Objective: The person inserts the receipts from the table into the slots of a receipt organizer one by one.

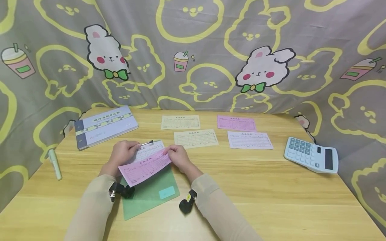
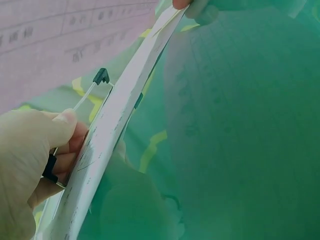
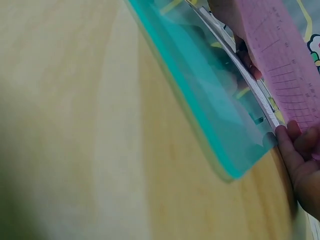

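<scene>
A translucent green clipboard (image 1: 144, 204) lies in front of me with a white printed slip (image 1: 150, 150) on its upper part. My left hand (image 1: 122, 154) grips the wire clip (image 1: 146, 144) at the board's top left; its thumb presses on the wire in the left wrist view, beside black end caps. With my right hand (image 1: 181, 159), I pinch a pink printed slip (image 1: 144, 169) near its upper right corner. The pink slip slants above the board and partly covers the white one. In the right wrist view, right-hand fingertips (image 3: 281, 132) are right at the board's edge.
Two cream slips (image 1: 196, 139), another pink slip (image 1: 236, 123) and a pale lilac slip (image 1: 250, 140) lie farther back. A blue-grey ledger (image 1: 105, 127) and a pale green marker (image 1: 55, 164) are at left, a light blue calculator (image 1: 310, 154) at right. A patterned curtain hangs behind.
</scene>
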The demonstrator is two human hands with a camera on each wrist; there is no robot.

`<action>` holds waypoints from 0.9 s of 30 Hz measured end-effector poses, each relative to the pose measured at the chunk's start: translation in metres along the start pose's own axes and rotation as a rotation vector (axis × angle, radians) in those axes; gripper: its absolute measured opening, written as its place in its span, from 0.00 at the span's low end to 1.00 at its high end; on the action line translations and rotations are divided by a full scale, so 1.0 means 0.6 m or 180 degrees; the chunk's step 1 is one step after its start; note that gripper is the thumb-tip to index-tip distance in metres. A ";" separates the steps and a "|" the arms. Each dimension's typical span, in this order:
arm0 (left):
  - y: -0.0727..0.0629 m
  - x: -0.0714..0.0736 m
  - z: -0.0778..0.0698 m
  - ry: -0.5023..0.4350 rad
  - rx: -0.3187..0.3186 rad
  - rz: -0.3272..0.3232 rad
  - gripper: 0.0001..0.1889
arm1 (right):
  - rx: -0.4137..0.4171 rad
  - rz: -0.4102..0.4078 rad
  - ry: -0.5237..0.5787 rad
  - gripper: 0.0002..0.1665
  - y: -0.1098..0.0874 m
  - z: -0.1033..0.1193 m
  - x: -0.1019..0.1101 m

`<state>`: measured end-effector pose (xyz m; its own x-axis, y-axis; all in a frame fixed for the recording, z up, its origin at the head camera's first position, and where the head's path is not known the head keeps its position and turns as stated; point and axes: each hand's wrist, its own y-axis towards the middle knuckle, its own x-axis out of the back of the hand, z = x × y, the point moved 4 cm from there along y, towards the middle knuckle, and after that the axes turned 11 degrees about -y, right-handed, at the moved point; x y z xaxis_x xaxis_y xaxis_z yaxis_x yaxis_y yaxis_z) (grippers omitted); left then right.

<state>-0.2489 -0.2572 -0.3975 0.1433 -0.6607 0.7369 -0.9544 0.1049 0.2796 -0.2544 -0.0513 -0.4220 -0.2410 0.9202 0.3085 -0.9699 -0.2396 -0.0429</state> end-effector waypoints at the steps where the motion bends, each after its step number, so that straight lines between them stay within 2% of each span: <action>1: 0.000 0.000 0.000 -0.0031 0.0018 -0.0007 0.09 | -0.0010 0.0004 0.0025 0.12 0.001 0.000 0.000; 9: 0.001 0.004 0.002 -0.0147 0.0174 -0.0015 0.09 | -0.0012 0.0017 0.0072 0.12 0.002 0.003 0.001; 17: 0.003 0.001 0.009 -0.0174 0.0296 0.0081 0.09 | 0.0349 0.0125 -0.0244 0.15 -0.003 0.011 -0.002; 22: 0.001 0.002 0.008 -0.0164 0.0289 0.0058 0.09 | 0.0413 0.0220 -0.0233 0.14 -0.009 0.017 -0.007; 27: 0.002 0.003 0.004 -0.0124 0.0225 0.0075 0.09 | 0.0354 0.0417 -0.0167 0.22 -0.011 0.018 -0.012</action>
<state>-0.2503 -0.2599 -0.3976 0.1117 -0.6872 0.7178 -0.9737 0.0688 0.2174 -0.2459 -0.0597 -0.4140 -0.3602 0.8621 0.3565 -0.9198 -0.3919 0.0183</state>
